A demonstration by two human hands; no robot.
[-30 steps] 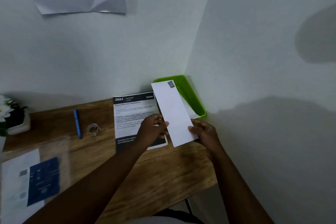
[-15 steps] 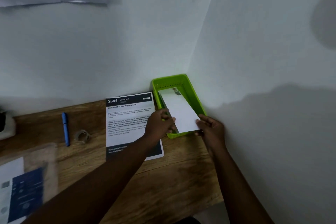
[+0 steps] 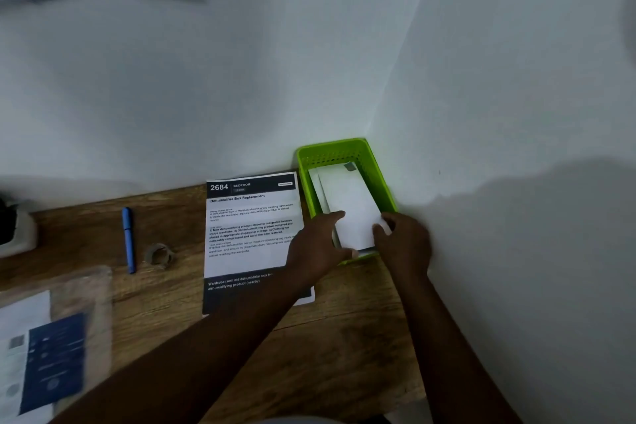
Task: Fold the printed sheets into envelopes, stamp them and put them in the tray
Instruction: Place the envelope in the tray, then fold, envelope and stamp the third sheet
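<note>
One green tray [image 3: 385, 189] at the desk's [image 3: 344, 337] far right corner; envelopes inside, seemingly two. Top envelope [image 3: 351, 203] pinched at its near end between left hand [image 3: 316, 248] and right hand [image 3: 406, 244]. One printed sheet [image 3: 251, 234] beside the tray.

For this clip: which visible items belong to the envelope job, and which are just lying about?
Part of the job:
- white envelope, stamp at its far corner, in the green tray
- left hand and right hand, both touching it
- printed sheet beside the tray

Lying about:
- blue pen
- tape roll
- plastic sleeve of papers
</note>
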